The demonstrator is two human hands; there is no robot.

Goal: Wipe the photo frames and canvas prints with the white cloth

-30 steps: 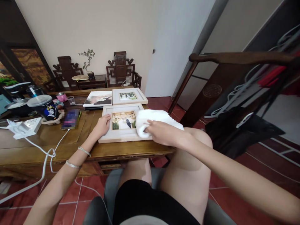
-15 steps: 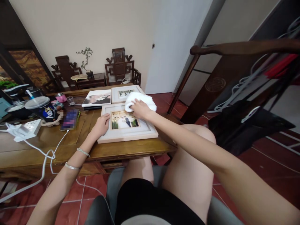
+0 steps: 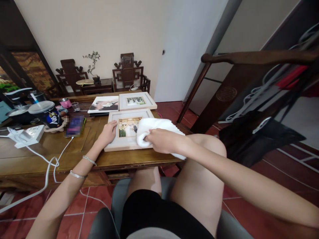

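Observation:
A pale wooden picture frame (image 3: 117, 145) with a photo inside lies flat near the table's front edge. My left hand (image 3: 109, 133) grips its left side, fingers curled over the border. A folded white towel (image 3: 163, 124) is bunched in my right hand (image 3: 164, 141), over the frame's right part and its front right corner. The towel covers the right end of the photo and hangs past the frame's right side. Directly behind lies a second framed photo (image 3: 149, 105), touching or nearly touching the first.
Left of the second frame lies a stack of photo prints (image 3: 104, 103). Further left are a phone (image 3: 74, 126) on a white cable, a lidded cup (image 3: 50, 116), a small glass (image 3: 75, 106), a pink cup (image 3: 65, 103) and a power strip (image 3: 32, 134). A wooden chair (image 3: 224, 79) stands at right.
My right hand has drawn the towel from the frame's upper right toward me, down to its lower right corner. My left hand stays on the left side.

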